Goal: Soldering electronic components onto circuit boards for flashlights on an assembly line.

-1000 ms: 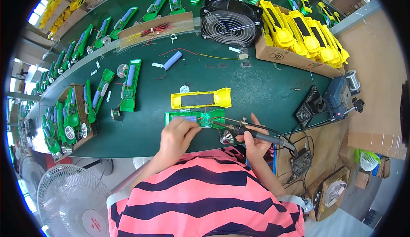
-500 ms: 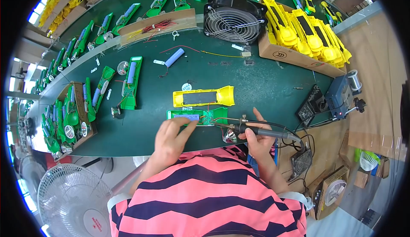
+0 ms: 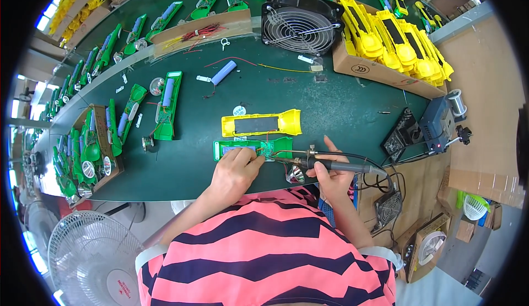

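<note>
A green flashlight half-shell (image 3: pixel 220 147) lies open before me, holding a blue cylindrical battery and a small green circuit board (image 3: pixel 267 149) with thin wires. My left hand (image 3: pixel 237 171) is over the battery, thumb and fingertips pinched together at the board's left edge; what is between them is too small to make out. My right hand (image 3: pixel 333 178) is closed around a soldering iron (image 3: pixel 330 165) with a thin metal tube along it, its tip pointing left at the board. A silver reflector lamp (image 3: pixel 296 175) lies below the iron. Just beyond lies a yellow half-shell (image 3: pixel 290 122) with a dark panel.
A carton (image 3: pixel 374 74) of yellow shells stands back right, beside a black metal-grilled fan (image 3: pixel 302 27). The soldering station (image 3: pixel 438 125) is at the right. A box (image 3: pixel 117 162) of green half-shells sits left. A loose battery (image 3: pixel 223 73) and wires lie behind the shells.
My left hand has moved right, from the battery to the board's edge, with its fingertips drawn together. My right hand and the soldering iron have barely moved.
</note>
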The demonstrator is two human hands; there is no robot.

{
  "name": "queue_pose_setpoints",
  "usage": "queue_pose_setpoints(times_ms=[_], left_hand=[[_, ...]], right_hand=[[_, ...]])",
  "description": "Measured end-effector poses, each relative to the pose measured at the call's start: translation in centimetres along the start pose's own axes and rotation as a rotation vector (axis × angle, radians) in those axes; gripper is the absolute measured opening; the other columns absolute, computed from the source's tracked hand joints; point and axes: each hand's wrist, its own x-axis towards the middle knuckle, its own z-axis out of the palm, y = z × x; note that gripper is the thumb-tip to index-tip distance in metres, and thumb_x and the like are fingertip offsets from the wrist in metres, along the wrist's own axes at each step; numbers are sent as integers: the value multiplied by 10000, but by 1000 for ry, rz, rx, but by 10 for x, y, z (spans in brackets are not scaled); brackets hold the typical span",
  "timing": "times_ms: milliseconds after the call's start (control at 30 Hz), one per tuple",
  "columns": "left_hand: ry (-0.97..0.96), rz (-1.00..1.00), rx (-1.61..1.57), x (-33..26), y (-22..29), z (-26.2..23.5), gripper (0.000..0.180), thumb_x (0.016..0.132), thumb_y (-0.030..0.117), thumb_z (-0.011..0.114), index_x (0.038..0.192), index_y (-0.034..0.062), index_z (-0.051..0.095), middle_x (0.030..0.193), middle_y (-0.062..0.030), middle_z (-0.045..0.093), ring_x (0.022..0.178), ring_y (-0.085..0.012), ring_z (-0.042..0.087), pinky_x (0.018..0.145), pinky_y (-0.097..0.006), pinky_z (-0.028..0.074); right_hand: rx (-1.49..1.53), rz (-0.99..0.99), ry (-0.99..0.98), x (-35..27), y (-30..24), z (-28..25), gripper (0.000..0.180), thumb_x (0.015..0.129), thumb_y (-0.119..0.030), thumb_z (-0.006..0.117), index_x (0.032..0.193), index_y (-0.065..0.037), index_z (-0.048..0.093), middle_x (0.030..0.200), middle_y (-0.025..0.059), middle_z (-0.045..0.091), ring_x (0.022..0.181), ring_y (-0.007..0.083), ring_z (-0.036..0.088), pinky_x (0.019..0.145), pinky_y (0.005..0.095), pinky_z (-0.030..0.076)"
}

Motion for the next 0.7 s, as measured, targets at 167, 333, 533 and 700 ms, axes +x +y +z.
queue_pose_setpoints(times_ms=[167,333,533,700], left_hand=[[2,-21,-8,-1,-1,1,216,606,-2,620,819,30,608,735,-57,479,641,-197,522,576,-317,450],[2,-23,-4,-1,-1,1,227,606,1,621,830,31,604,744,-59,479,645,-202,526,576,-316,453],[0,-18,0,0,-2,0,212,611,5,622,820,31,597,743,-61,480,640,-204,526,571,-315,451],[-17,-37,-40,2,-2,-2,180,616,3,627,792,32,601,728,-60,475,629,-203,526,563,-314,448]], right_hand=[[-49,-101,-44,5,1,1,133,757,-32,587,877,-5,539,562,37,620,694,92,618,1039,459,203],[-58,-97,-52,4,3,1,133,761,-41,589,878,-9,535,558,39,619,706,97,619,1038,461,203],[-23,-112,-43,5,5,2,126,763,-34,585,870,4,529,573,43,620,669,94,619,1039,463,204],[16,-37,-25,6,3,2,117,768,-23,575,869,9,526,575,50,618,627,94,618,1035,467,211]])
